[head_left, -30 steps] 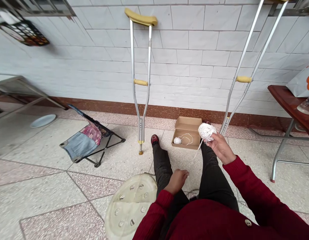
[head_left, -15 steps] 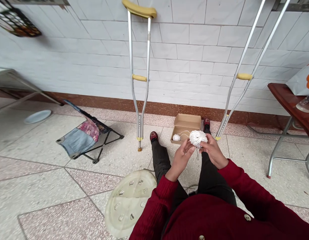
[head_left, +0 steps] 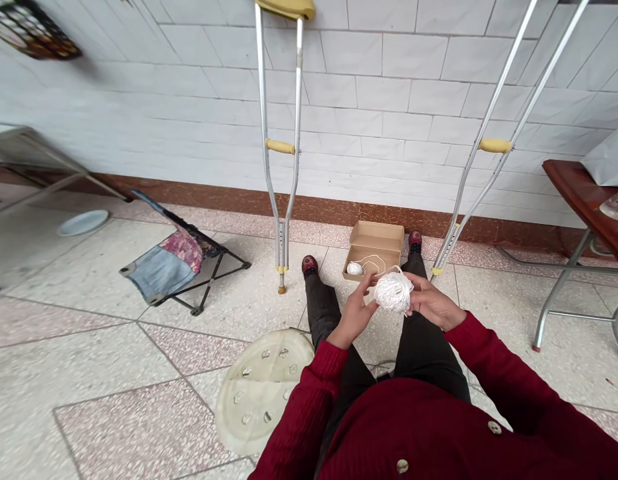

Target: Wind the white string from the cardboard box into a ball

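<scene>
A bundle of white yarn (head_left: 393,292) is held between my two hands, above my lap. My left hand (head_left: 357,312) has its fingers against the bundle's left side, and my right hand (head_left: 433,303) grips its right side, with some fingertips hidden behind it. Beyond them, an open cardboard box (head_left: 377,235) stands on the floor between my feet. A smaller white yarn ball (head_left: 355,269) lies at the box's left end, with a loose strand curving through the box toward the bundle.
Two crutches (head_left: 280,146) (head_left: 495,145) lean on the tiled wall. A folding stool (head_left: 161,270) and a pale plate (head_left: 83,223) are at left, a round plastic stool (head_left: 261,393) beside my leg, and a reddish table (head_left: 583,200) at right.
The bundle has turned in my hands and sits slightly lower, its rounder side now showing. The dangling strands under it are no longer visible. The view has tilted down a little.
</scene>
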Available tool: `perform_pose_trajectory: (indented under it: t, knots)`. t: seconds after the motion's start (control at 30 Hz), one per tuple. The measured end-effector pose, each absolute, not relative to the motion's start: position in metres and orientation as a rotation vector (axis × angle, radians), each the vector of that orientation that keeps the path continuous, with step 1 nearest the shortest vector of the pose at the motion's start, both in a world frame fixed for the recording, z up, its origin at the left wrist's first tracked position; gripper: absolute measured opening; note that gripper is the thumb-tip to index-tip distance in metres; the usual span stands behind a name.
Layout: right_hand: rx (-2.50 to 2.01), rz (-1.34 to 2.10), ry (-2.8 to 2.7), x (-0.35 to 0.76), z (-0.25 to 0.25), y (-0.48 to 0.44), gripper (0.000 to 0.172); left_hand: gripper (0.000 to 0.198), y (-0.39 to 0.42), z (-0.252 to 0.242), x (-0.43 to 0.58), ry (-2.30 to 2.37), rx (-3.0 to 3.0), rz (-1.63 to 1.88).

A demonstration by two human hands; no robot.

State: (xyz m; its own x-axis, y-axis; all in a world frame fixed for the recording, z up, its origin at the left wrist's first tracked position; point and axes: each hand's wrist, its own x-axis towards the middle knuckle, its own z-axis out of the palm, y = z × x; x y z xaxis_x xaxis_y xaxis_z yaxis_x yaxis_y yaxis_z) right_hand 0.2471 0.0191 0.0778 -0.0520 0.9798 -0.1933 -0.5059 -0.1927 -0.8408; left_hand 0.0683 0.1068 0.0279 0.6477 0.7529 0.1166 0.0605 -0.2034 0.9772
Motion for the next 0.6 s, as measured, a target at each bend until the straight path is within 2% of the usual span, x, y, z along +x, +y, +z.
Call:
perform_pose_trajectory:
  t: [0.1, 0.23, 0.33, 0.4, 0.5, 0.6]
  knots:
    - [-0.978, 1.625, -0.803, 0.25, 0.081, 0.013, 0.05, 0.054, 0.112, 0.036, 0.076, 0.56, 1.767, 0.729]
    - [-1.019, 1.664, -0.891, 0.257, 0.083, 0.004, 0.046, 0.027, 0.122, 0.041, 0.086, 0.408, 1.783, 0.63]
    - [-1.096, 1.678, -0.928, 0.262, 0.078, 0.002, 0.043, 0.027, 0.131, 0.051, 0.083, 0.564, 1.793, 0.636]
    - [-1.224, 1.512, -0.853, 0.266, 0.07, 0.005, 0.041, 0.032, 0.135, 0.065, 0.075, 0.729, 1.795, 0.757]
    - [-1.374, 1.081, -0.585, 0.276, 0.058, 0.018, 0.042, 0.034, 0.132, 0.083, 0.056, 0.862, 1.815, 0.922]
    - [-1.269, 0.894, -0.334, 0.291, 0.056, 0.029, 0.042, 0.032, 0.121, 0.071, 0.034, 0.864, 1.911, 0.881]
